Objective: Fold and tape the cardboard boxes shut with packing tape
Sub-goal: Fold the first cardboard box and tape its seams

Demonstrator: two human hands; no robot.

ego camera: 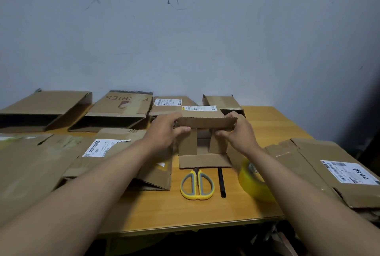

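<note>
A small brown cardboard box (203, 142) stands on the wooden table (205, 210) in front of me, its open end facing me. The bottom flap lies flat toward me and the two side flaps are turned inward. My left hand (166, 130) pinches the left end of the top flap (207, 125), and my right hand (238, 132) pinches its right end, holding it level above the opening. A roll of clear yellowish packing tape (254, 181) rests on the table right of the box, partly behind my right forearm.
Yellow-and-grey scissors (197, 184) and a black pen (221, 182) lie just in front of the box. Several flattened and open cardboard boxes with shipping labels surround it: left (61, 153), back (119, 109), right (329, 169). A grey wall rises behind the table.
</note>
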